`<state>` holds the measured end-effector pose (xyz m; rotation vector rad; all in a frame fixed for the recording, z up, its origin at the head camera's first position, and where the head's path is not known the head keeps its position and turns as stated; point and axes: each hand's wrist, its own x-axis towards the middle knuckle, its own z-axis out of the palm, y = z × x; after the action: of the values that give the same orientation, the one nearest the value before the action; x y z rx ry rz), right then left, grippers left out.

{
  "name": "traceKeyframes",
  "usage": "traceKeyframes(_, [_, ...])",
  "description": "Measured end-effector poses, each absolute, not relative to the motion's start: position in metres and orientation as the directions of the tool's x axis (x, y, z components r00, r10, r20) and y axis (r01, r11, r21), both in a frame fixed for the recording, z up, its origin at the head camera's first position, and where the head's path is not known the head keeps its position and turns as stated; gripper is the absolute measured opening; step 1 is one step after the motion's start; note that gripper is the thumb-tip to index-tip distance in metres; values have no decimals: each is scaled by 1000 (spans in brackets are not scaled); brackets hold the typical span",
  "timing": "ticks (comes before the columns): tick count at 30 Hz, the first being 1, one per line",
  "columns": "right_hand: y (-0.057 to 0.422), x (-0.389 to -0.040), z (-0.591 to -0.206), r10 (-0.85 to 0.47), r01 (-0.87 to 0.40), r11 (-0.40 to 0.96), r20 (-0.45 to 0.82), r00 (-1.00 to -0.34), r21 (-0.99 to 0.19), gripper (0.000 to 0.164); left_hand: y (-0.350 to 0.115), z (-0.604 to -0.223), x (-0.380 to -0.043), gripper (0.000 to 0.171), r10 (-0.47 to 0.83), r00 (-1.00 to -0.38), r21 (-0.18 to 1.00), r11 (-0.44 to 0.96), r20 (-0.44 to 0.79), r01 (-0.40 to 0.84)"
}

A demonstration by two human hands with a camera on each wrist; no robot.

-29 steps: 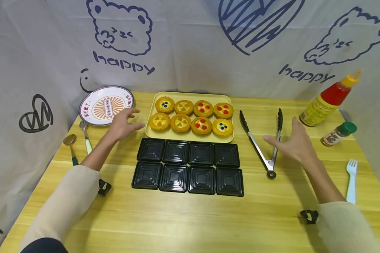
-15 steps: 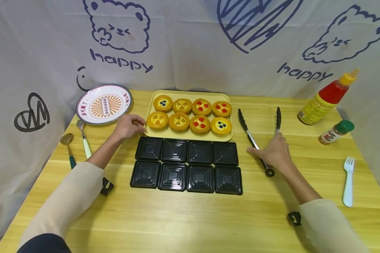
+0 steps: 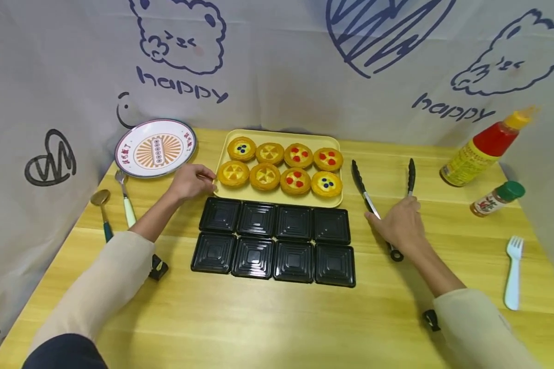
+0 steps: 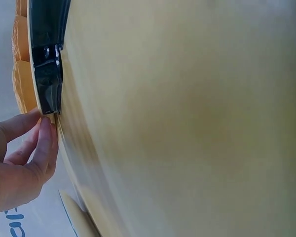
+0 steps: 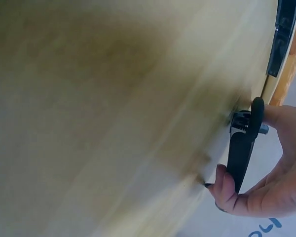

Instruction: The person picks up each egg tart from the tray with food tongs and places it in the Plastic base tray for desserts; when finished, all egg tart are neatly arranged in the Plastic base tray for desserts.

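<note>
A yellow tray at the back of the table holds several fruit tarts. In front of it lie two rows of empty black plastic containers. My left hand pinches the tray's left edge; in the left wrist view its fingers meet at the tray's corner beside a black container. Right of the tray lie metal tongs with black tips, spread wide. My right hand grips them near the hinge, and the right wrist view shows the thumb and fingers curled round the tongs.
A patterned plate, a fork and a spoon lie at the left. A sauce bottle, a small spice jar and a pale blue fork sit at the right. Printed cloth walls surround the wooden table.
My right hand has come down from above the table and taken hold of the tongs. My left hand has moved right to the tray's edge and closed on it.
</note>
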<state>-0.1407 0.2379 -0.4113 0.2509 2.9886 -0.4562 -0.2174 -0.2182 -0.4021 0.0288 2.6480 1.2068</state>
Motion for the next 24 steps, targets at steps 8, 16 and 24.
traceKeyframes(8, [240, -144, -398, 92, 161, 919, -201, -975, -360, 99, -227, -394, -218, 32, 115, -972, 732, 677, -204, -74])
traceKeyframes(16, [269, -128, -380, 121, 155, 896, -106, -987, -417, 77, -206, -405, -222, 29, 133, -965, 732, 677, -224, -76])
traceKeyframes(24, [266, -125, -352, -48, -6, 922, -98, -994, -387, 100, -209, -399, -225, 28, 123, -974, 686, 726, -192, -44])
